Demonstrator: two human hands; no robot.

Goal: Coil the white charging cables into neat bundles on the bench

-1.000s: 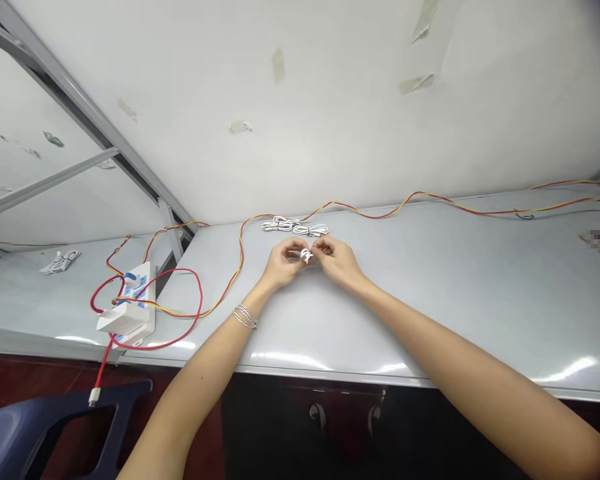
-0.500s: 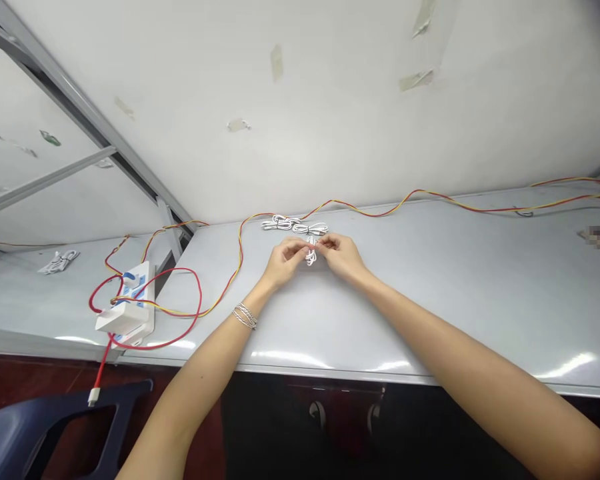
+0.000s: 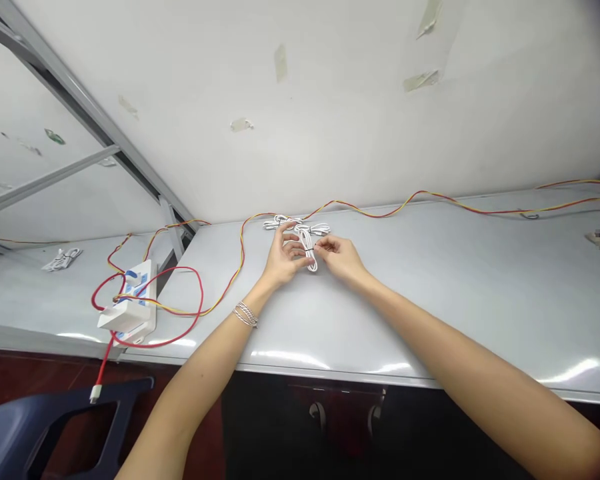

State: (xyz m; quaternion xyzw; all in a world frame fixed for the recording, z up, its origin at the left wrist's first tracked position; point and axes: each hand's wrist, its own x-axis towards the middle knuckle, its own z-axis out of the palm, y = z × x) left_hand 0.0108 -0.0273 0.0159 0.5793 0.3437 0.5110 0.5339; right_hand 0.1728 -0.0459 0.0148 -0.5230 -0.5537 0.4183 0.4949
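Left hand (image 3: 283,259), fingers curled, holds a looped white cable (image 3: 309,257) upright on the grey table (image 3: 430,300); right hand (image 3: 341,259), fingertips closed, pinches a thin dark tie (image 3: 312,248) around it. Beyond: two coiled white cables (image 3: 296,225), touching the loop's top, and a red-and-yellow wire (image 3: 380,211).

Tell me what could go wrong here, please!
The white cable bundle, pinched between the left hand and right hand, might slip and spring loose. The red cable hanging over the table edge could catch on the chair and drag the white power strip.
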